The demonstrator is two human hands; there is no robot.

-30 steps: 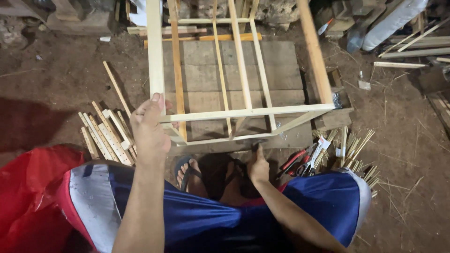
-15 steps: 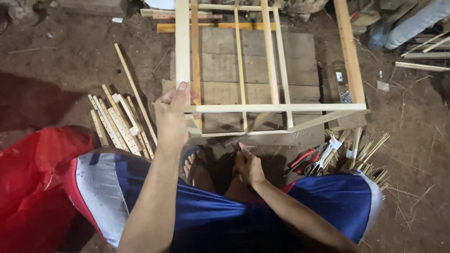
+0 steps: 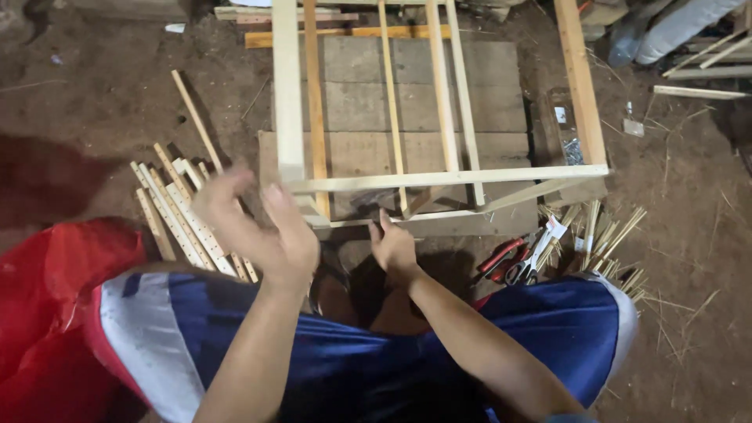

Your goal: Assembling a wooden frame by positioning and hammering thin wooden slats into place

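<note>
A wooden slat frame (image 3: 439, 176) stands on flat boards (image 3: 423, 102) on the dirt floor, just beyond the person's knees, its thin rails running away from the camera. The right hand (image 3: 394, 244) reaches under the frame's near bottom rail, fingers curled at the wood; whether they grip anything is hard to tell. The left hand (image 3: 254, 223) hovers left of the frame's near corner, blurred, fingers spread and holding nothing. Left of it lies a bundle of short wooden sticks (image 3: 184, 211). To the right, red-handled pliers (image 3: 513, 258) rest beside thin bamboo splints (image 3: 603, 235).
</note>
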